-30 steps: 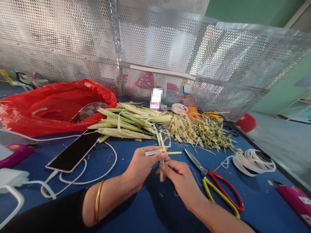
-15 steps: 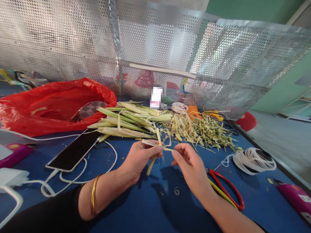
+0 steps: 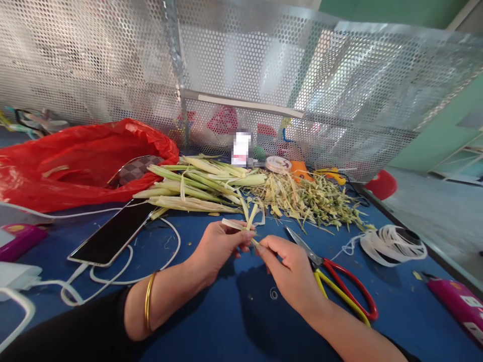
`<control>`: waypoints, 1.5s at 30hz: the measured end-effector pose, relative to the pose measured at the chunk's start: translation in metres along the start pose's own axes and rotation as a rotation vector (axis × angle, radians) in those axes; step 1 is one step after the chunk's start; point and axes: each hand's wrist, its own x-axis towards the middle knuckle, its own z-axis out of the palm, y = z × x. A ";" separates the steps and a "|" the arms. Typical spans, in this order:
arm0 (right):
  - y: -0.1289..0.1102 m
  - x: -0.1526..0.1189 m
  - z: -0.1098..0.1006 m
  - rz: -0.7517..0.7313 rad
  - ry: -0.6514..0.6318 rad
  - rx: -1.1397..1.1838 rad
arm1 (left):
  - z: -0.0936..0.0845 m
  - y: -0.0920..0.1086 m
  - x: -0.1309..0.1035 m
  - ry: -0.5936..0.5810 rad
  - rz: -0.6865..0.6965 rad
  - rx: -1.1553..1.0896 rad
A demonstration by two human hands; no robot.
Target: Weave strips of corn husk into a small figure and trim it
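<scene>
- the right hand [image 3: 292, 269] has come back in since half a second ago: then it was out to the side pulling a strip end away, now its fingertips sit right against the left hand's, pinching the same leaf strips [image 3: 245, 226].
- the left hand [image 3: 219, 246] keeps its pinch on the strips, thumb on top; the bundle has barely moved, held just above the table [image 3: 211, 322] in front of the leaf pile [image 3: 192, 188].
- a second ago the strips made a plain cross with one end hanging down; now that hanging end is gone from sight and short ends poke upward instead, so i judge a fold or tuck has just been pulled snug.
- the scissors [image 3: 335, 281] lie untouched just right of the right hand; they were partly covered by it a moment ago and the blades show again.
- hard to make out: how the strips cross inside the pinch, since the fingers cover the joint.
- the trimmings [image 3: 313, 201] are a tangle; single pieces can't be told apart.
- behind the mesh screen [image 3: 113, 60] things are only coloured blurs, and one item by it is blurred out.
- the phone [image 3: 113, 232], the red bag [image 3: 75, 161] and the spool [image 3: 392, 244] lie well apart from the hands.
</scene>
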 end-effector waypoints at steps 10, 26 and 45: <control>0.004 0.009 -0.010 0.245 -0.001 0.479 | -0.002 0.008 -0.003 -0.118 -0.083 0.110; 0.013 0.008 0.005 0.266 0.189 0.670 | 0.006 0.002 -0.011 -0.258 -0.084 0.130; -0.001 0.003 -0.002 -0.149 0.176 0.020 | 0.014 0.003 -0.021 -0.302 -0.081 0.331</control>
